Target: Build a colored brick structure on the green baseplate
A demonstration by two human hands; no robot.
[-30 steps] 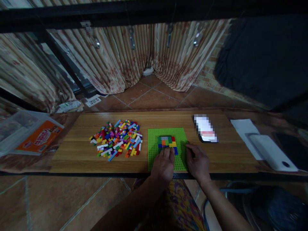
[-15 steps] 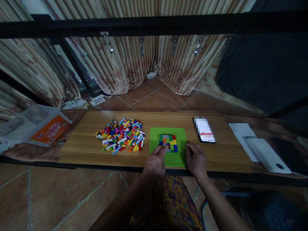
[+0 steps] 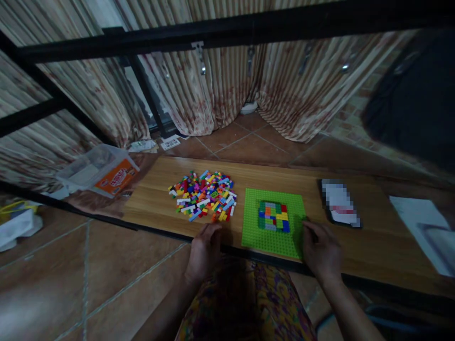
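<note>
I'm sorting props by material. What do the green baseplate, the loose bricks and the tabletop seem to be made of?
Green baseplate: probably moulded plastic, fairly matte, judging by its even colour and regular studs.
Loose bricks: likely hard plastic, smooth-looking, in solid bright colours with straight edges.
Tabletop: wood or wood-look laminate, softly sheened; the grain lines leave it open.

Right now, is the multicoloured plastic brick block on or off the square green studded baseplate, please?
On: the brick block sits on the baseplate, whose green surface shows all around it.
</note>
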